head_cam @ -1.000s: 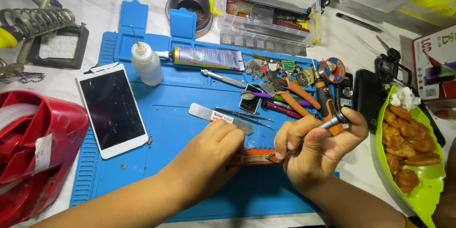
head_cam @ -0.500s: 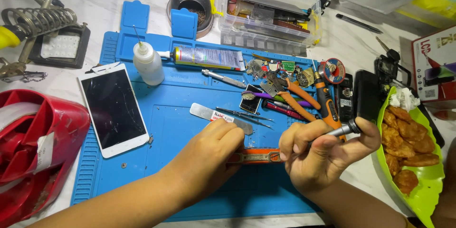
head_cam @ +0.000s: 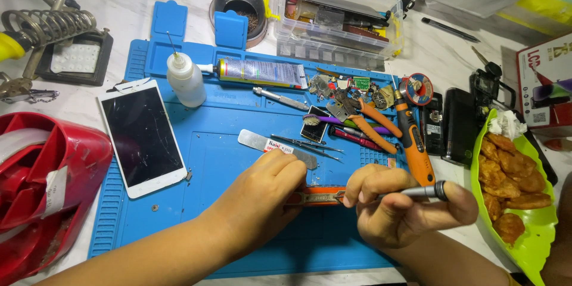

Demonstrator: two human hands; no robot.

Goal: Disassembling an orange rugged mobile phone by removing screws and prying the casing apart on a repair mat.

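My left hand [head_cam: 262,193] pins the thin orange part [head_cam: 316,195] flat on the blue mat [head_cam: 220,161]; my right hand's [head_cam: 399,208] grip closes on a slim screwdriver [head_cam: 420,191]. The part looks light, fragile; best held by its edges.

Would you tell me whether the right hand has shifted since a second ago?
Yes. The right hand has moved down, away from the orange screwdriver.

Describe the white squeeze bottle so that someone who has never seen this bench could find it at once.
Start at the blue work mat that covers the middle of the bench. Near its upper left, just right of the white phone lying face up, stands the squeeze bottle. It is the only white upright thing there, with a thin needle tip, beside a lying glue tube.
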